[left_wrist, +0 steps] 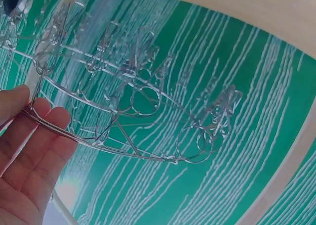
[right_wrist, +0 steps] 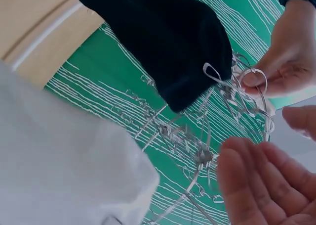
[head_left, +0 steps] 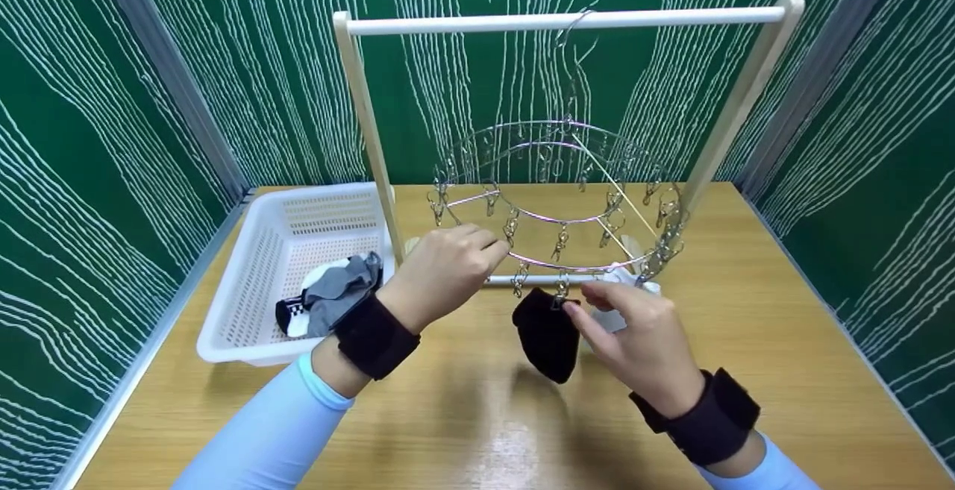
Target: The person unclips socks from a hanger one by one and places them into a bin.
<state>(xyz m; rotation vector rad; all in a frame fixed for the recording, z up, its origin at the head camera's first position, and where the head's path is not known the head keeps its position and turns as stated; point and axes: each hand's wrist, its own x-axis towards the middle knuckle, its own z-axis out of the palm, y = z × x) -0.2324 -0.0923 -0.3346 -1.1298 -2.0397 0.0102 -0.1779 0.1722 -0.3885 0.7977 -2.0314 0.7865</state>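
Note:
A round wire clip hanger hangs by its hook from a white rail. My left hand pinches the front left of its outer ring; in the left wrist view the thumb and fingers hold the wire. From a front clip dangles a black sock, caught at its top edge. Beside that clip is my right hand, thumb and fingers apart with nothing between them in the right wrist view. A white cloth fills the left of that view; in the head view it is partly behind the right hand.
At the left of the table stands a white plastic basket with grey, white and black socks in it. A rack with wooden posts carries the rail. Green, white-streaked walls enclose the table.

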